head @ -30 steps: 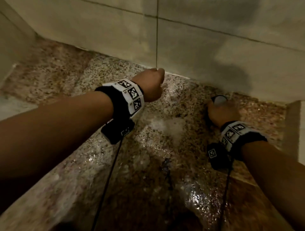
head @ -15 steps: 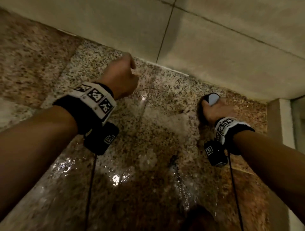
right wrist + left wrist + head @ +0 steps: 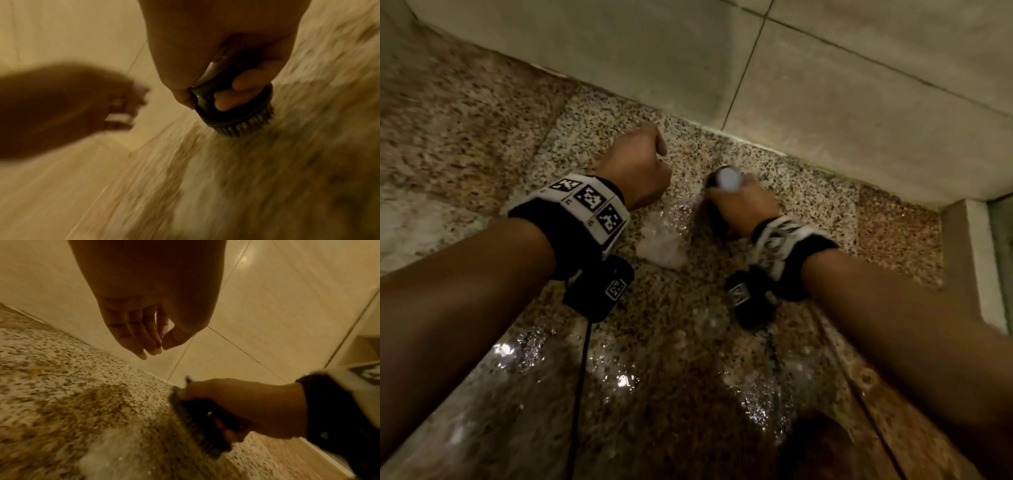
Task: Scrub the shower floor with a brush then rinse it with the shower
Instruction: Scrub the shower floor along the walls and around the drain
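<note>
Floor: I see the wet speckled shower floor (image 3: 585,130), foam (image 3: 661,245) at its middle.
Wall: tiled wall (image 3: 825,85) at 12 o'clock.
Right hand (image 3: 743,209): curled round my brush (image 3: 236,116), bristles down.
Left hand (image 3: 148,318): fingers loosely curled, holding nothing.

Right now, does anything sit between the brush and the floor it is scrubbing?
Nothing visible: the right hand grips the round black brush, whose bristles meet the speckled shower floor; foam lies beside it.

Wet speckled granite shower floor (image 3: 592,116), foam patch (image 3: 662,245) on it; brush (image 3: 236,116) bristles down
</note>
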Available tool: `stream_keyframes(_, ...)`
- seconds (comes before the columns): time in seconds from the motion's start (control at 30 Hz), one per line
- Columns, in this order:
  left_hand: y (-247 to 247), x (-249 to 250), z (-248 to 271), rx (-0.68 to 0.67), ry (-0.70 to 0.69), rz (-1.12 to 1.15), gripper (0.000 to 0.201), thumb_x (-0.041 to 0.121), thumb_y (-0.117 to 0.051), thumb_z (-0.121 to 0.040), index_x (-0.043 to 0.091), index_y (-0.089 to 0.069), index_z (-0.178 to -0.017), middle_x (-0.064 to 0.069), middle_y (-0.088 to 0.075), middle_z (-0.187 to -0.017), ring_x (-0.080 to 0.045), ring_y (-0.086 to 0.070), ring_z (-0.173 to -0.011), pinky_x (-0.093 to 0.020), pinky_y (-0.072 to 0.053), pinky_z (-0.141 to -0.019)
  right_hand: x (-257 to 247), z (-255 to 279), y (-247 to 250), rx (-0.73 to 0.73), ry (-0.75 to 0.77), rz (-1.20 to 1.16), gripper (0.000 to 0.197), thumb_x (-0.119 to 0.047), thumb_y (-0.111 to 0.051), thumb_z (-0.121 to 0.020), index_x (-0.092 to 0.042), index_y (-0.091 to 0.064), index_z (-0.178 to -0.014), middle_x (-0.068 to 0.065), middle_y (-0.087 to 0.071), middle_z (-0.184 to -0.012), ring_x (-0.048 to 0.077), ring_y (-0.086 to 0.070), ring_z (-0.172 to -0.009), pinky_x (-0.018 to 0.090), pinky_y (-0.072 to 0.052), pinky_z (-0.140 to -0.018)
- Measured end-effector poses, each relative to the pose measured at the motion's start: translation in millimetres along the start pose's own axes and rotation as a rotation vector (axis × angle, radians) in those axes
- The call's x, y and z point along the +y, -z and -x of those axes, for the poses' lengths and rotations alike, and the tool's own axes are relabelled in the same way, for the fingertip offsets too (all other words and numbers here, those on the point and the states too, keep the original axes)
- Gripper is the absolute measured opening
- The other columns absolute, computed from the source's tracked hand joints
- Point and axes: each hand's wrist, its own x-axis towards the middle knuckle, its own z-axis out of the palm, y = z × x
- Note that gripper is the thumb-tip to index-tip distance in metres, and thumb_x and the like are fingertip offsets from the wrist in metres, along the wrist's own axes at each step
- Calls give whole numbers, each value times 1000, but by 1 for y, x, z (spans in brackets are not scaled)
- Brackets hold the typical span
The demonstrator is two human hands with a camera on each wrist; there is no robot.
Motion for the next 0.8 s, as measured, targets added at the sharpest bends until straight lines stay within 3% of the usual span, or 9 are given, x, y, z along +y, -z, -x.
stream_keyframes(0.13,11,-21,4,42,35,4,11,16,-56,-86,16,-51,-96,-2,-57,-83,-22,-54,-75,-29,-40,-63,81,-32,53,137,-319,127,61,-56,-58,-84,-9,-56,-123,17,-62,-120,33,-60,-92,32,-46,-69)
stream_keyframes(0.23,26,-41,8,56,75,-17,14,16,-55,-89,11,-53,-102,-5,-57,-84,-23,-52,-75,-30,-39,-65,87,-56,37,156,-375,96,78,-55,-54,-89,-2,-35,-143,20,-52,-135,37,-59,-104,33,-48,-72)
stream_keyframes(0.3,33,-53,9,64,97,-28,13,16,-53,-90,11,-52,-101,-8,-57,-87,-27,-53,-78,-32,-40,-66,60,-64,14,194,-308,90,78,-52,-51,-90,-3,-27,-146,19,-53,-132,38,-58,-109,33,-47,-74)
stream_keyframes(0.33,36,-58,9,63,116,-26,11,16,-53,-90,12,-51,-100,-9,-57,-87,-28,-54,-78,-33,-40,-65,38,-61,1,217,-218,96,70,-48,-51,-91,-6,-32,-144,16,-57,-124,37,-60,-106,32,-46,-72)
stream_keyframes(0.43,44,-58,5,54,173,8,11,14,-54,-88,12,-50,-98,-9,-59,-84,-28,-56,-78,-32,-41,-65,-36,-35,-61,112,285,164,27,-35,-48,-91,-19,-58,-110,4,-57,-101,29,-61,-96,28,-41,-69)
stream_keyframes(0.53,47,-50,2,75,147,-22,16,15,-54,-86,12,-51,-101,-7,-58,-87,-26,-52,-80,-30,-38,-67,-98,11,-116,-206,565,226,42,-43,-45,-95,-19,-52,-130,8,-55,-129,31,-58,-109,36,-47,-85)
stream_keyframes(0.6,47,-45,3,88,124,-29,16,17,-54,-87,13,-52,-102,-6,-57,-87,-24,-50,-80,-30,-36,-67,-113,28,-116,-353,619,222,49,-44,-47,-97,-15,-48,-136,11,-55,-132,31,-56,-114,37,-44,-89)
stream_keyframes(0.7,51,-49,7,131,99,-58,15,17,-56,-85,14,-52,-100,-5,-57,-88,-22,-49,-80,-29,-35,-67,-89,5,-71,-204,666,230,33,-33,-47,-99,-15,-54,-126,5,-58,-121,24,-56,-106,28,-37,-74)
stream_keyframes(0.8,60,-61,14,131,115,-79,15,17,-57,-85,15,-52,-99,-4,-57,-88,-23,-50,-80,-30,-36,-68,-37,-41,-9,32,295,148,41,-31,-48,-98,-8,-46,-131,7,-55,-113,27,-56,-106,33,-43,-81)
